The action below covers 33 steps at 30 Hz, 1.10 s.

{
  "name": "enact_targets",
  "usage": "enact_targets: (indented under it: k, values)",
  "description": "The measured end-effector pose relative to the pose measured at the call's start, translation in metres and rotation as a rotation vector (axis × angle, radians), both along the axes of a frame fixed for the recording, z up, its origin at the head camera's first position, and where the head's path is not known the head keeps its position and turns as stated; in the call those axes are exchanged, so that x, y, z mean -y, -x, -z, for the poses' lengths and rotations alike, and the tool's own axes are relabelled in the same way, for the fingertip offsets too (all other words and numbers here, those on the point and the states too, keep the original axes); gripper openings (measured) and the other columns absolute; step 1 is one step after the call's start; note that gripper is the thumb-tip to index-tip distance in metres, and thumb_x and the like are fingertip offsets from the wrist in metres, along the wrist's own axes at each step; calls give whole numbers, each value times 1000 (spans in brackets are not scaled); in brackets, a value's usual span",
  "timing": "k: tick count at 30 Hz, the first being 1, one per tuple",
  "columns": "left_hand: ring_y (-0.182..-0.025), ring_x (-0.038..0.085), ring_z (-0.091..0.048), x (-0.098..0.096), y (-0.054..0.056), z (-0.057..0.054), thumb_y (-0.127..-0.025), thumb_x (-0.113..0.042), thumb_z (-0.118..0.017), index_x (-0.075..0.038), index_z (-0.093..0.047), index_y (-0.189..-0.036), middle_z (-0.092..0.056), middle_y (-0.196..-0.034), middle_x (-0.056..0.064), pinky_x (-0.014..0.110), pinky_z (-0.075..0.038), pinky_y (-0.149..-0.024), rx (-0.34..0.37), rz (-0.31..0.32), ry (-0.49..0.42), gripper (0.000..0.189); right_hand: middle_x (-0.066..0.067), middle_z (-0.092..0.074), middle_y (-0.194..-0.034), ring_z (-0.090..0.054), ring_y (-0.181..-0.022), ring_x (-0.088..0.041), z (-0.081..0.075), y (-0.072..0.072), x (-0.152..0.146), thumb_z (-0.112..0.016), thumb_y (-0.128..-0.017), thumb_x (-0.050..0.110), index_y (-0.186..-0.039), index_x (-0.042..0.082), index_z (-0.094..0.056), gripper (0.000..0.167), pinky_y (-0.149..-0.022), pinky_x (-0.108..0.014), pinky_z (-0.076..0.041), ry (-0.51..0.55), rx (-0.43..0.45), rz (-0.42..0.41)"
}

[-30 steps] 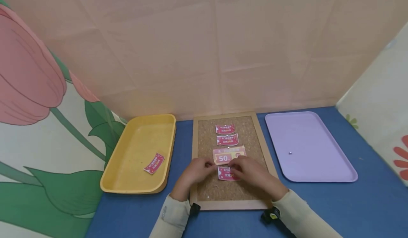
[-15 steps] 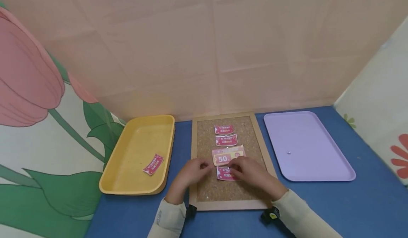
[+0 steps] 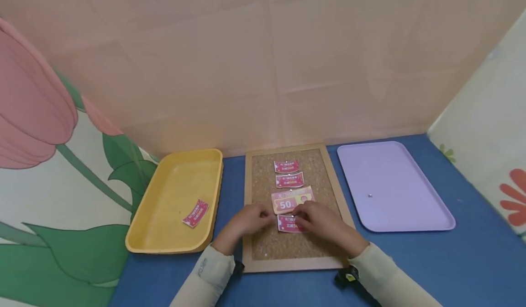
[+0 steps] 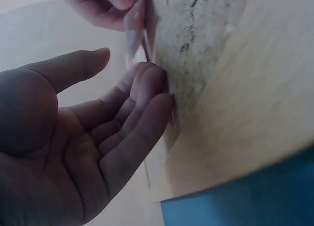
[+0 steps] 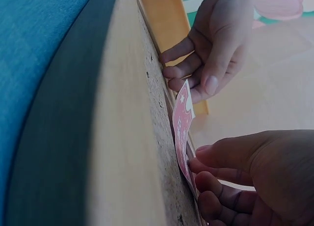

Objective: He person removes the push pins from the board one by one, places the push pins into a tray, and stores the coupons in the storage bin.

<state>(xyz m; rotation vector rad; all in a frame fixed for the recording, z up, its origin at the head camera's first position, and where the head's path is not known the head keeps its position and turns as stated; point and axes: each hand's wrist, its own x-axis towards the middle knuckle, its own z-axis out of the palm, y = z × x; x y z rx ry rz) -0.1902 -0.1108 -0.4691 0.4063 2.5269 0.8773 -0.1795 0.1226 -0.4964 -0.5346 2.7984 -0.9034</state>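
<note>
A red-pink coupon (image 3: 286, 224) lies on the cork board (image 3: 267, 245), below a larger pink "50" coupon (image 3: 284, 203). At its top edge my right hand (image 3: 322, 222) pinches a small silver thumbtack (image 3: 292, 215), mostly hidden by the fingertips; the hand covers the coupon's right part. In the right wrist view the coupon (image 5: 182, 125) bows slightly off the cork. Just left of it, my left hand (image 3: 251, 221) rests with fingers loosely bent. The left wrist view shows this hand (image 4: 88, 133) holding nothing, thumb apart, fingertips at the board.
Two red-pink coupons, an upper coupon (image 3: 286, 166) and a lower coupon (image 3: 289, 180), are tacked higher up. A yellow tray (image 3: 164, 197) at left holds a loose coupon (image 3: 195, 213). The purple tray (image 3: 394, 174) at right holds a silver tack (image 3: 370, 196).
My left hand has drawn slightly away from the coupon's left edge, its fingers loosening. The right hand stays at the coupon's top edge. The head view has shifted slightly.
</note>
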Motion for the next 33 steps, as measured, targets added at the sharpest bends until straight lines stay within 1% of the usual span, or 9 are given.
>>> enact_targets:
  k: [6,10,14,21,28,33]
  values:
    - [-65,14,-54,-7,3,5,-95,-34,-63,-17,-73,-85,-61,-73,-2,30,-43,-56,2,18,-9,22,12,-58,-77,-52,-67,-8,-1,1,0,-71,-89,22,-103,16,-73,15,-62,-29,-46,-13,-8,8]
    - [-61,14,-53,-11,4,7,-95,-34,-63,-17,-73,-82,-59,-69,-2,29,-41,-53,-15,13,4,23,12,-59,-78,-52,-66,-7,-2,0,2,-71,-89,23,-103,16,-74,16,-62,-28,-46,-26,-23,26]
    - [-57,13,-51,-11,5,10,-95,-32,-63,-16,-72,-78,-57,-65,-2,28,-39,-50,-13,9,2,25,11,-59,-78,-51,-66,-7,-1,-1,4,-71,-89,21,-102,15,-74,15,-62,-29,-46,-26,-32,19]
    - [-57,12,-50,-8,6,15,-95,-31,-63,-16,-72,-78,-59,-66,-1,27,-39,-50,17,17,-27,25,11,-59,-79,-52,-67,-6,1,-3,5,-71,-89,20,-100,15,-73,13,-64,-28,-47,-31,-31,22]
    - [-61,14,-52,-6,12,14,-96,-30,-62,-16,-70,-78,-60,-69,-1,29,-41,-54,68,27,-33,24,10,-60,-80,-53,-69,-7,2,-2,6,-72,-89,21,-101,15,-73,14,-65,-29,-48,-24,-32,32]
    - [-63,15,-52,-5,15,12,-96,-29,-63,-15,-70,-78,-60,-69,1,29,-41,-55,120,34,-46,23,10,-60,-80,-52,-69,-8,2,-1,7,-72,-89,22,-101,15,-73,14,-66,-29,-48,-30,-10,55]
